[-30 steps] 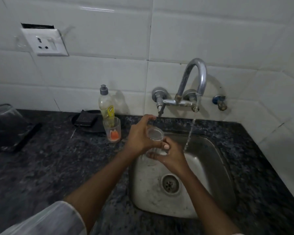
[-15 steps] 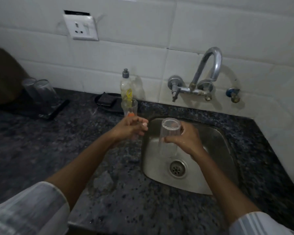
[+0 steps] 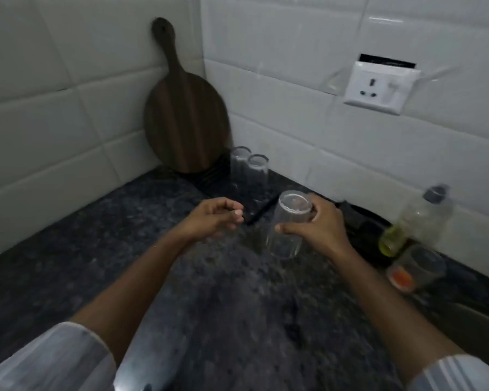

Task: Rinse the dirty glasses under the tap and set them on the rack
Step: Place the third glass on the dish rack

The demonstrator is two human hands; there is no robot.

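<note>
Overhead, dark granite counter [image 3: 223,306], white tiles [image 3: 294,94]; right hand [image 3: 319,224] grips inverted glass [image 3: 288,224].

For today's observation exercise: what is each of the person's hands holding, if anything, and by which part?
The right hand grips an upside-down clear glass around the middle of its wall. The left hand holds nothing, fingers loosely curled.
</note>
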